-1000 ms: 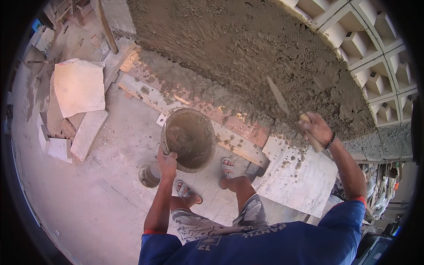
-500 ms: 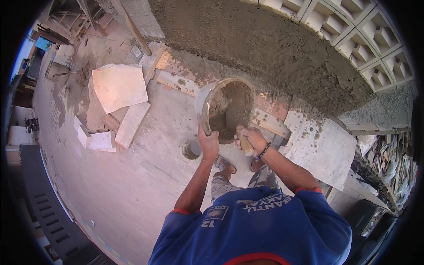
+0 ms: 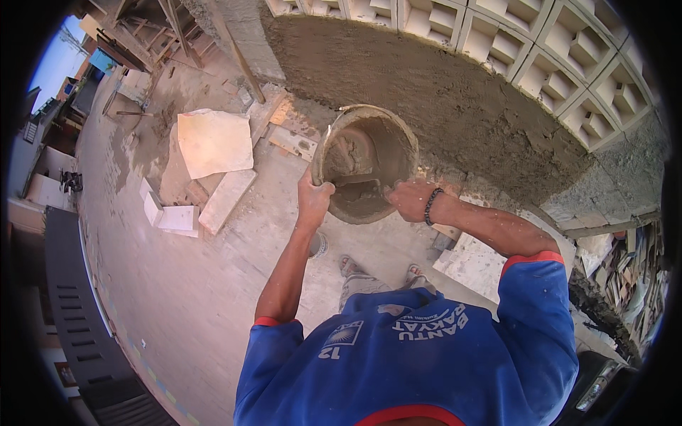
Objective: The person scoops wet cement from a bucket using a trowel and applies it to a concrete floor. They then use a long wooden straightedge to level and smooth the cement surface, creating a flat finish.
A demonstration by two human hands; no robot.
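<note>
A mortar bucket (image 3: 408, 140) is tilted toward me in front of my body, its inner wall coated grey. My left hand (image 3: 314, 199) is closed on its left rim, thumb over the edge. Wet mortar (image 3: 361, 207) lies in the lower part. My right hand (image 3: 412, 200), with a dark beaded bracelet at the wrist, is closed on the handle of a trowel (image 3: 355, 177). The trowel's blade is inside the bucket, smeared with mortar and hard to tell from it; the fingers hide the handle.
Ahead stands a wall with a fresh mortar band (image 3: 426, 85) under pale ventilation blocks (image 3: 497, 50). A small container (image 3: 318, 245) is on the floor beside my left forearm. Boards (image 3: 472, 266) lie right; a pale sheet (image 3: 214, 142) and slabs (image 3: 227, 202) lie left. Scrap (image 3: 629, 284) is piled far right.
My left hand has raised the bucket and turned its mouth more toward me. My right hand has brought the trowel from the bucket's near right side into it.
</note>
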